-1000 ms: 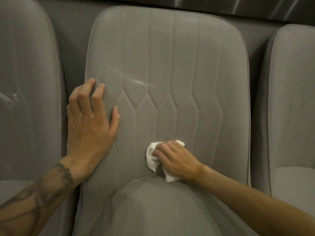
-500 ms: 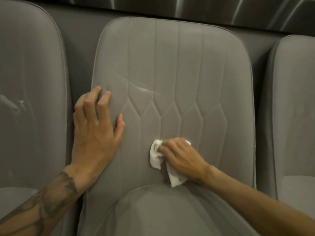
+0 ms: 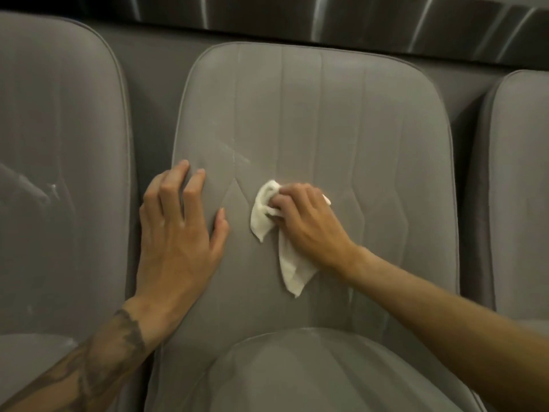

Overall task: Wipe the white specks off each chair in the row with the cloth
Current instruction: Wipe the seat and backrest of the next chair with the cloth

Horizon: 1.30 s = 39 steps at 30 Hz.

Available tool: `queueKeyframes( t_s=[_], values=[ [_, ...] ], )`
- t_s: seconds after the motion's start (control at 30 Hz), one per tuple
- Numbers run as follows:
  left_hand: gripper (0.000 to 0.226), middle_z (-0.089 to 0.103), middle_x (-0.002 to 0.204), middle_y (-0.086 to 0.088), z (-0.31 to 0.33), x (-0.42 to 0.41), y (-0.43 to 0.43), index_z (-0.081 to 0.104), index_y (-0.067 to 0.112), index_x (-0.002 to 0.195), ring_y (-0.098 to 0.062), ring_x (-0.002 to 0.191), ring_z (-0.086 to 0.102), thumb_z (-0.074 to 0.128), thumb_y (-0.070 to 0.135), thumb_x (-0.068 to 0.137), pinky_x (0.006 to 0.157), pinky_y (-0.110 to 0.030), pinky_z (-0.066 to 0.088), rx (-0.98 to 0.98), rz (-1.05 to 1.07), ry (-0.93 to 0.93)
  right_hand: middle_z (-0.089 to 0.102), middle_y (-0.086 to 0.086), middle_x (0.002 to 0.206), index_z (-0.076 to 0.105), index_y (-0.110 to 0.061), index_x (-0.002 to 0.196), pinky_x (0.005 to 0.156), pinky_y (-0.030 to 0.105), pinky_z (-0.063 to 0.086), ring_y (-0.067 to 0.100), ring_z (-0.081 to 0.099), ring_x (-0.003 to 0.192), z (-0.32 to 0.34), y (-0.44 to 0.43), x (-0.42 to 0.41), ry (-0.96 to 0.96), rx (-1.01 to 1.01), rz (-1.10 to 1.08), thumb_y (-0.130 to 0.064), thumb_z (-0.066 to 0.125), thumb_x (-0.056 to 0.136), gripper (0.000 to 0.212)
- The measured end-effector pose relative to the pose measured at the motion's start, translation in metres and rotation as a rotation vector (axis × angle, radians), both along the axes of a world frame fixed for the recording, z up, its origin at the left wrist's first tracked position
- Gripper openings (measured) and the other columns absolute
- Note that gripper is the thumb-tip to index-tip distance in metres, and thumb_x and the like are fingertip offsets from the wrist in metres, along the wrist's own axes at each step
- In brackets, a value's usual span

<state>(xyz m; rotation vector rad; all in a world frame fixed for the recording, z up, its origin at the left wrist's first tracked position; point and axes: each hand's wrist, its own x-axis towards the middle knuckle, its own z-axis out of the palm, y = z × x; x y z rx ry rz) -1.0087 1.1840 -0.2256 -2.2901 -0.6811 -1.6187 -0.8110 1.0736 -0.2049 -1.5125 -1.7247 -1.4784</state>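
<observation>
Nearest the camera, the seat cushion (image 3: 297,370) of the middle chair (image 3: 341,129), a grey upholstered seat in a row of three, fills the lower edge, with a person's two bare forearms reaching in over it from either corner; the left forearm (image 3: 101,355) carries a dark tattoo. Further up the middle chair, the left hand (image 3: 181,233) rests palm-down on the left side of its backrest, the grip apart and holding nothing, the fingers spread with their tips bent against the fabric near the chair's piped edge. Beside it, toward the centre of the same backrest, the right hand (image 3: 309,224) has its grip clamped on the cloth (image 3: 292,269), a small white crumpled piece bunched under the curled fingers and pressed to the upholstery at the point where the stitched panel lines angle inward; a loose tail of the cloth hangs down below the wrist against the backrest. Just above the cloth, up and to the left on the middle chair's backrest, faint white streaks (image 3: 237,153) cross the fabric. To the left of the middle chair stands the left chair (image 3: 65,129), its backrest showing pale marks (image 3: 53,188); to the right, the edge of the right chair (image 3: 520,173) is in view. Behind the middle chair's top runs a shiny metal band (image 3: 356,19).
</observation>
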Motion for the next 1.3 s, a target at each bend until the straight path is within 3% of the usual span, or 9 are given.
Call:
queueKeyframes(
  t_s=[0.1, 0.27, 0.5, 0.6, 0.7, 0.8, 0.97, 1.17, 1.3],
  values=[
    [0.057, 0.040, 0.149, -0.028, 0.001, 0.000, 0.000, 0.043, -0.003, 0.146, -0.050, 0.134, 0.042, 0.060, 0.025, 0.100, 0.117, -0.054, 0.033, -0.002, -0.012, -0.005, 0.058, 0.023, 0.101, 0.050, -0.005, 0.114, 0.078, 0.045, 0.043, 0.035, 0.047, 0.093, 0.051, 0.006, 0.019, -0.044, 0.130, -0.043, -0.018, 0.054, 0.100, 0.020],
    [0.056, 0.040, 0.149, -0.027, 0.001, 0.001, -0.001, 0.044, -0.002, 0.145, -0.048, 0.134, 0.043, 0.062, 0.024, 0.099, 0.115, -0.053, 0.035, -0.008, -0.012, -0.019, 0.057, 0.020, 0.106, 0.060, -0.002, 0.102, 0.078, 0.044, 0.046, 0.034, 0.055, 0.092, 0.153, 0.048, 0.005, 0.336, 0.542, -0.149, -0.025, 0.047, 0.099, 0.026],
    [0.057, 0.038, 0.150, -0.027, 0.000, 0.000, -0.001, 0.042, 0.000, 0.147, -0.048, 0.136, 0.041, 0.057, 0.028, 0.100, 0.116, -0.054, 0.035, -0.018, -0.014, -0.009, 0.056, 0.020, 0.098, 0.061, -0.001, 0.102, 0.077, 0.046, 0.046, 0.037, 0.053, 0.087, 0.033, 0.010, -0.014, 0.130, 0.131, -0.026, -0.018, 0.057, 0.100, 0.018],
    [0.057, 0.039, 0.150, -0.027, 0.002, 0.001, -0.001, 0.043, -0.001, 0.147, -0.048, 0.136, 0.042, 0.056, 0.028, 0.100, 0.116, -0.054, 0.034, -0.018, -0.013, -0.013, 0.057, 0.022, 0.098, 0.060, 0.000, 0.105, 0.076, 0.046, 0.047, 0.039, 0.055, 0.087, 0.097, 0.026, -0.001, 0.080, 0.253, -0.080, -0.017, 0.056, 0.098, 0.019],
    [0.056, 0.039, 0.150, -0.027, 0.001, 0.001, -0.001, 0.043, -0.001, 0.146, -0.048, 0.136, 0.042, 0.057, 0.028, 0.100, 0.115, -0.054, 0.035, -0.019, -0.012, -0.009, 0.058, 0.018, 0.102, 0.061, -0.003, 0.100, 0.075, 0.039, 0.043, 0.034, 0.055, 0.088, 0.164, 0.046, 0.001, 0.223, 0.461, -0.164, -0.024, 0.050, 0.098, 0.023],
    [0.056, 0.040, 0.150, -0.028, 0.001, 0.001, -0.001, 0.044, -0.002, 0.146, -0.049, 0.135, 0.042, 0.060, 0.025, 0.099, 0.115, -0.055, 0.035, -0.003, -0.007, -0.008, 0.058, 0.019, 0.100, 0.061, -0.003, 0.101, 0.077, 0.043, 0.045, 0.036, 0.055, 0.088, 0.124, 0.049, -0.013, 0.257, 0.423, -0.109, -0.022, 0.051, 0.098, 0.022],
    [0.057, 0.040, 0.150, -0.027, 0.001, 0.001, -0.002, 0.043, -0.001, 0.146, -0.048, 0.135, 0.042, 0.063, 0.024, 0.098, 0.115, -0.055, 0.035, -0.006, 0.001, -0.002, 0.058, 0.020, 0.097, 0.062, -0.001, 0.100, 0.074, 0.046, 0.043, 0.036, 0.054, 0.085, 0.032, 0.015, -0.013, 0.046, 0.050, -0.007, -0.019, 0.054, 0.102, 0.019],
    [0.058, 0.039, 0.150, -0.026, 0.002, 0.000, -0.002, 0.043, -0.001, 0.146, -0.047, 0.136, 0.042, 0.063, 0.025, 0.099, 0.114, -0.054, 0.036, -0.017, 0.003, 0.000, 0.057, 0.020, 0.100, 0.060, -0.004, 0.102, 0.076, 0.044, 0.045, 0.037, 0.054, 0.088, 0.118, 0.039, 0.000, 0.239, 0.435, -0.133, -0.020, 0.052, 0.098, 0.019],
    [0.056, 0.040, 0.151, -0.026, 0.001, 0.000, -0.002, 0.043, -0.001, 0.145, -0.047, 0.135, 0.042, 0.062, 0.025, 0.099, 0.115, -0.053, 0.035, -0.009, 0.004, -0.002, 0.055, 0.020, 0.100, 0.061, -0.002, 0.105, 0.080, 0.044, 0.043, 0.034, 0.050, 0.090, 0.013, 0.030, -0.019, 0.209, 0.273, -0.005, -0.014, 0.056, 0.098, 0.014]
  ],
)
